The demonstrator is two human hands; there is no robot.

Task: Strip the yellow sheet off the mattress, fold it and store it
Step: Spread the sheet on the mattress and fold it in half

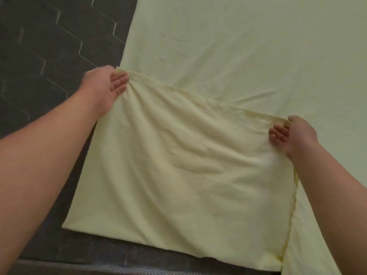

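Note:
The pale yellow sheet (248,56) lies spread over a dark grey mattress (39,56) with a hexagon quilt pattern. A near section of the sheet is doubled over on itself, its hemmed edge running between my two hands. My left hand (103,86) grips the left end of that edge, fingers curled round the cloth. My right hand (294,135) pinches the right end of the same edge. The cloth between them hangs slightly slack and wrinkled.
The bare mattress shows to the left and along the near side below the folded part. A ribbed strip (79,266) runs along the mattress's near edge at the bottom of the view.

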